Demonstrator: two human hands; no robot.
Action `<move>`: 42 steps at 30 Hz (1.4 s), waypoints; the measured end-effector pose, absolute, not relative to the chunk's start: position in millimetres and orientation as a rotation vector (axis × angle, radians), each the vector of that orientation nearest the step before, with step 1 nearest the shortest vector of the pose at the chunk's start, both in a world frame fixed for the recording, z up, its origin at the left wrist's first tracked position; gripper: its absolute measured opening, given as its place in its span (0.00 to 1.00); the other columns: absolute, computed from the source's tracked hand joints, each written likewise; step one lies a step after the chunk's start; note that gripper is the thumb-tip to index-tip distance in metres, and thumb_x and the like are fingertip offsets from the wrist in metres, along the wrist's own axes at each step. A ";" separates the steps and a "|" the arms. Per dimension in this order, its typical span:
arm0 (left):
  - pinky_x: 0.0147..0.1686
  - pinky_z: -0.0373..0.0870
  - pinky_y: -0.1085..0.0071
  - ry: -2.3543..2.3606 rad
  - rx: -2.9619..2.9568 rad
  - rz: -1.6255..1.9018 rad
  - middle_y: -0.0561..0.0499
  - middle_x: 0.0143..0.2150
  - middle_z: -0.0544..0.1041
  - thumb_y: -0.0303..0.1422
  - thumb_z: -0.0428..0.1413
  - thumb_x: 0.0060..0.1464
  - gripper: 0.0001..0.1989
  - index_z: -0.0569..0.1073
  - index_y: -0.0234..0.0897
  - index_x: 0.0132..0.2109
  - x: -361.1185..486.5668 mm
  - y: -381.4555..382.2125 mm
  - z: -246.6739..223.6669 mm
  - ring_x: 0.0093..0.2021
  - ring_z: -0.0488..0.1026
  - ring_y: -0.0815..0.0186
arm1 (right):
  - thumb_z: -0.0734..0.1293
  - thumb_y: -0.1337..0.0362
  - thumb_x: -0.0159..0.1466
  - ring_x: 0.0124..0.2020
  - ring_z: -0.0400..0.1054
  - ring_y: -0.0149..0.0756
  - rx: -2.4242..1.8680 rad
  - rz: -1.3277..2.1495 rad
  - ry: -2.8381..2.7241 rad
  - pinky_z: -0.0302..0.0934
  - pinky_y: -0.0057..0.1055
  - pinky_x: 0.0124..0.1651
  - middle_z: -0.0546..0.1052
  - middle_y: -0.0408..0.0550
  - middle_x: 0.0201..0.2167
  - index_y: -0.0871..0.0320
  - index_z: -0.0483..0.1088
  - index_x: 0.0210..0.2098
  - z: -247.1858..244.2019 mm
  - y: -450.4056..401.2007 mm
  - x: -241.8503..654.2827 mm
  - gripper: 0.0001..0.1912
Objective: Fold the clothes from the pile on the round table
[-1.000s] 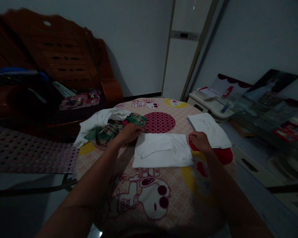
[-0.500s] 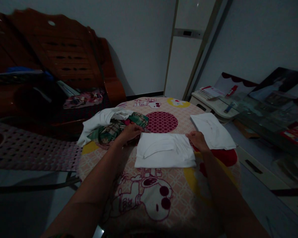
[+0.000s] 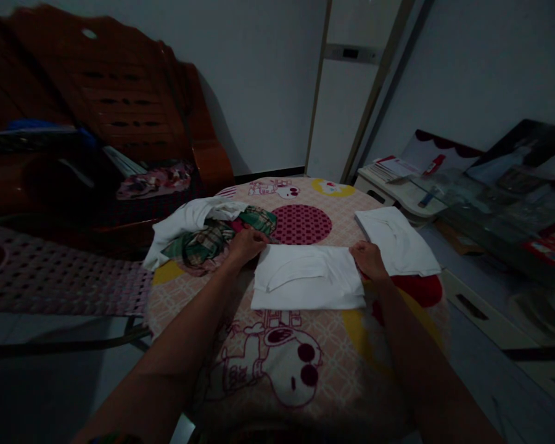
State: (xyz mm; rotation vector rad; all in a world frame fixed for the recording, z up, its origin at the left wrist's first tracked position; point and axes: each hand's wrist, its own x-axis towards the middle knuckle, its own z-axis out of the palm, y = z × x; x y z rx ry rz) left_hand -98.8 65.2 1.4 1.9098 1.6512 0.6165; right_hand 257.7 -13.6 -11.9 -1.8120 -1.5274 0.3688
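A white folded shirt (image 3: 305, 283) lies flat in front of me, its curved neckline facing up. My left hand (image 3: 248, 245) is closed on its far left corner, fingertips pinched together. At the far right corner my right hand (image 3: 368, 258) pinches the same shirt between thumb and fingers. Another white folded garment (image 3: 400, 243) rests just beyond my right hand. Left of my left hand is a loose heap with a white cloth (image 3: 180, 225) and a green plaid cloth (image 3: 198, 250).
Everything lies on a round table with a patterned pink tablecloth (image 3: 296, 370). A wooden chair (image 3: 120, 111) stands at the back left, with a woven seat (image 3: 65, 271) nearer. To the right is a glass-topped cabinet (image 3: 481, 216) with papers. A tall white unit (image 3: 342, 117) stands behind.
Both hands remain at the shirt's far corners; the right hand has shifted very slightly outward. The shirt's far edge looks a little straighter. The view has tilted slightly.
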 end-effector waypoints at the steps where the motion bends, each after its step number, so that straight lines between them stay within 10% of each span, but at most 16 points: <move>1: 0.29 0.61 0.73 1.686 1.906 0.623 0.50 0.27 0.78 0.29 0.54 0.44 0.12 0.80 0.34 0.34 -97.2 62.6 3.5 0.29 0.71 0.65 | 0.62 0.59 0.55 0.24 0.65 0.34 -1.824 0.334 -1.513 0.58 0.29 0.30 0.71 0.43 0.17 0.55 0.64 0.18 -13.2 -13.0 259.0 0.12; 18: 0.48 0.71 0.64 1.764 2.414 0.680 0.41 0.48 0.78 0.25 0.50 0.55 0.14 0.78 0.36 0.43 -75.7 39.3 0.7 0.51 0.74 0.54 | 0.57 0.63 0.70 0.40 0.73 0.47 -2.136 -0.186 -1.877 0.64 0.38 0.43 0.77 0.62 0.37 0.60 0.71 0.38 -14.0 -25.7 245.0 0.12; 28: 0.67 0.57 0.55 1.198 2.586 0.622 0.38 0.64 0.69 0.37 0.44 0.67 0.24 0.66 0.31 0.65 -53.9 26.5 -33.1 0.66 0.63 0.55 | 0.57 0.63 0.71 0.63 0.63 0.48 -1.654 0.047 -2.109 0.53 0.48 0.68 0.72 0.62 0.60 0.63 0.68 0.60 -44.7 -22.7 212.8 0.22; 42: 0.69 0.47 0.52 1.230 2.701 0.464 0.41 0.69 0.64 0.41 0.42 0.68 0.28 0.59 0.37 0.70 -62.6 29.4 -37.8 0.69 0.59 0.56 | 0.56 0.62 0.72 0.57 0.68 0.47 -1.642 0.011 -2.218 0.59 0.45 0.64 0.75 0.60 0.56 0.61 0.70 0.58 -26.2 -14.5 215.8 0.20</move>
